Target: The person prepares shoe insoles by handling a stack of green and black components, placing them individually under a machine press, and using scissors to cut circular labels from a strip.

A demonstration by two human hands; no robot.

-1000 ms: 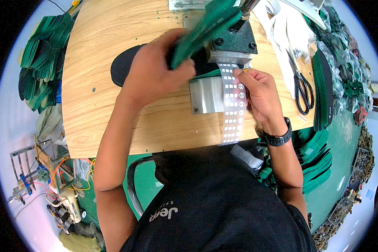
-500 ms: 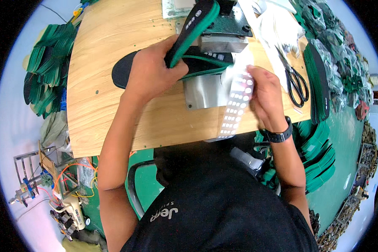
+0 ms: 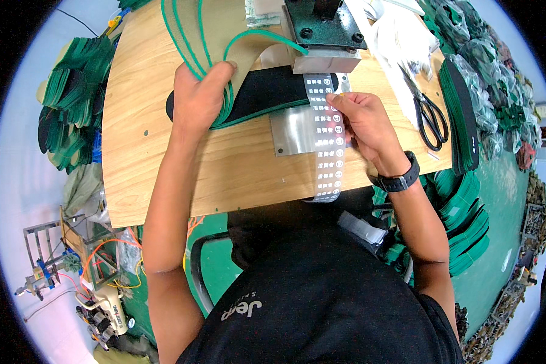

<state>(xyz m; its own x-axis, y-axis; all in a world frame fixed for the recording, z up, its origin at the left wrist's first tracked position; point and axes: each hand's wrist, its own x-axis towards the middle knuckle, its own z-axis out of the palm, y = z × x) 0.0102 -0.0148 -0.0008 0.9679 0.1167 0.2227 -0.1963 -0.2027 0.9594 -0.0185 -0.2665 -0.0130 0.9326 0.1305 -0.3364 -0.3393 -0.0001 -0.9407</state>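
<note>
My left hand (image 3: 201, 100) is closed round a stack of green-edged insoles (image 3: 215, 45), with the upper ones bent back so their beige undersides show. Beneath them a black insole (image 3: 273, 88) lies flat, partly over a metal plate (image 3: 295, 130). Between thumb and fingers, my right hand (image 3: 367, 124) pinches a clear transfer strip (image 3: 327, 142) printed with rows of white marks. The strip's far end lies across the right end of the black insole, and its near end curls over the table edge. Just above is the metal block (image 3: 327, 62) of a press (image 3: 324, 27).
Black-handled scissors (image 3: 431, 121) lie to the right, beside white sheets (image 3: 400, 42). A stack of insoles (image 3: 458, 115) lines the right edge of the wooden table (image 3: 145, 158). More insole piles (image 3: 73, 97) stand at the left.
My left hand has turned back several insoles, baring the black one's surface and the beige undersides. My right hand has brought the strip left, over the black insole's end.
</note>
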